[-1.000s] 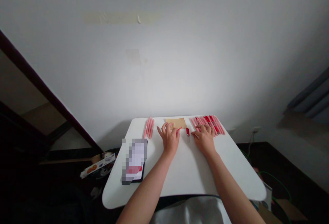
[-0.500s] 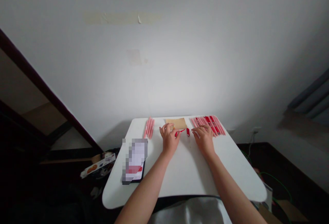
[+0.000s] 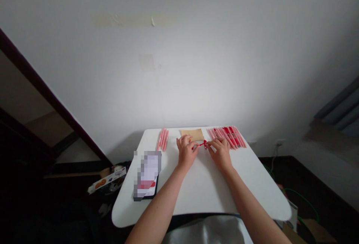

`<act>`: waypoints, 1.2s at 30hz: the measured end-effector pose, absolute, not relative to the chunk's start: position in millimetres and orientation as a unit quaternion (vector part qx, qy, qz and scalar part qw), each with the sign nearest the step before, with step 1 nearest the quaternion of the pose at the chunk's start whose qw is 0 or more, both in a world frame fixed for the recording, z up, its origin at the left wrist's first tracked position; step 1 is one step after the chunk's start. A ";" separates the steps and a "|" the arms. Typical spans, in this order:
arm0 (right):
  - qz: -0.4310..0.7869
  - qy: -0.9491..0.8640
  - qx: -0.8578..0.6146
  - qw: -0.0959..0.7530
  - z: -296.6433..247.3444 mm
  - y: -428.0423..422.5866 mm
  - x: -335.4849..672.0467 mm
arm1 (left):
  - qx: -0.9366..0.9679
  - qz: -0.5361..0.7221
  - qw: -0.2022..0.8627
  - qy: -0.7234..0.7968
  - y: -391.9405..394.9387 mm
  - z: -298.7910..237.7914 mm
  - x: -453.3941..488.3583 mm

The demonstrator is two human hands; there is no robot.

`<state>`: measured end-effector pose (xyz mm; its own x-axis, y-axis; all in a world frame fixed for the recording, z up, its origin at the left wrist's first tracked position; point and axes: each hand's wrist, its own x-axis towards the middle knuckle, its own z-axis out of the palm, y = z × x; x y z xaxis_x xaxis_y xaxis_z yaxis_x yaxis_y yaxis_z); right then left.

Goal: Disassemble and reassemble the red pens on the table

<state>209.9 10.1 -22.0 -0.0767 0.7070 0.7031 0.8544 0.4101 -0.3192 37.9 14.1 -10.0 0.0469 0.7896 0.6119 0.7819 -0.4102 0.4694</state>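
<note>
My left hand is closed in a pinch on a slim red piece, which points right from the fingertips; its exact kind is too small to make out. Its thin end meets a short red piece in front of my right hand. The right thumb and forefinger are brought together at that short piece, pinching it. Just beyond the hands lies a tan sheet. Pink pen-like sticks, with some red ones among them, lie in a row beyond my right hand.
A smaller bunch of pink sticks lies at the far left of the white table. A phone, its screen blurred out, rests near the left edge. The wall rises right behind the table.
My right hand has shifted slightly left, and its fingertips now close at the short red piece. My left hand has edged right, bringing the slim red piece against it.
</note>
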 end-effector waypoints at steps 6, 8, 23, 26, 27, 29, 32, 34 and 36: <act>-0.087 -0.733 -0.534 0.413 -22.3 10.8 210.1 | 0.734 0.419 0.000 0.534 14.5 -12.6 37.6; -0.082 -0.732 -0.533 0.416 -22.0 10.8 210.0 | 0.738 0.414 -0.001 0.533 15.1 -14.3 37.3; -0.068 -0.734 -0.544 0.401 -21.7 10.6 210.6 | 0.748 0.400 -0.005 0.530 16.9 -17.5 36.0; -0.067 -0.741 -0.539 0.394 -20.7 9.7 209.8 | 0.748 0.403 -0.008 0.528 17.0 -17.2 36.0; -0.065 -0.744 -0.536 0.393 -20.9 9.7 209.6 | 0.747 0.405 -0.008 0.527 17.0 -17.0 36.0; -0.058 -0.749 -0.531 0.391 -22.0 10.2 209.1 | 0.747 0.410 -0.002 0.523 16.9 -16.5 36.0; -0.044 -0.749 -0.528 0.397 -24.3 11.7 208.7 | 0.747 0.416 0.012 0.518 16.9 -16.1 36.1; -0.038 -0.747 -0.529 0.402 -25.4 12.6 208.7 | 0.746 0.418 0.021 0.519 17.0 -16.3 36.1; -0.033 -0.746 -0.530 0.403 -25.8 13.2 209.2 | 0.744 0.417 0.029 0.521 17.1 -16.4 36.0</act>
<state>209.2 13.2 -25.8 -0.1142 0.7635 0.6356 0.8160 0.4370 -0.3783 36.0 17.1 -16.4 0.1096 0.7989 0.5915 0.7511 -0.4563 0.4771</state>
